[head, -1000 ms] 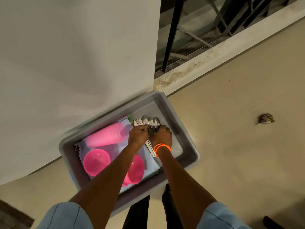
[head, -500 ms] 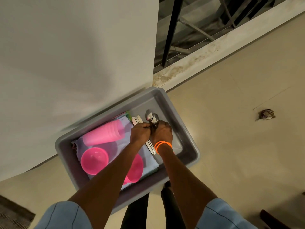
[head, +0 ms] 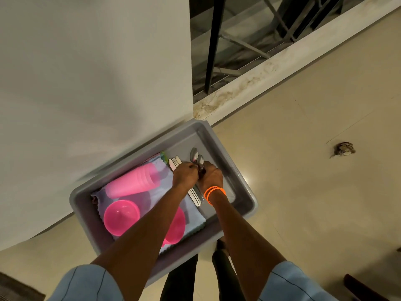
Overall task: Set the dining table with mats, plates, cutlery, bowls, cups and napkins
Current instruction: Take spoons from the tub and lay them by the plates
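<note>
View from my head camera, looking down at a grey plastic tub [head: 238, 174] that sits on the beige floor [head: 314, 192] against the foot of a white wall [head: 86, 72].

My left hand [head: 184, 173] and my right hand [head: 211, 175] meet knuckle to knuckle over the right half of the tub. Both grips are closed, fingers curled round a bundle of cutlery. My right hand holds the spoons [head: 196, 158], whose two shiny bowls stick out beyond my fingers toward the tub's far corner. My left hand grips the knives [head: 175, 161]; their pale tips show above my knuckles and their handles run out below, between my two wrists. Two orange bands [head: 213, 193] circle my right wrist.

In the left half of the tub a stack of pink cups [head: 133, 181] lies on its side on a pale, scallop-edged cloth [head: 167, 183]. Just beside it, nearer to me, a pink bowl [head: 121, 217] rests rim down, and a second pink bowl [head: 176, 227] is partly hidden under my left forearm. A strip of green cloth [head: 163, 156] peeks out at the far edge of the pale one.

On the floor well to the right lies a small crumpled scrap [head: 345, 148]. Beyond the wall's corner, dark metal railing [head: 213, 44] stands above a stained ledge [head: 249, 83].
</note>
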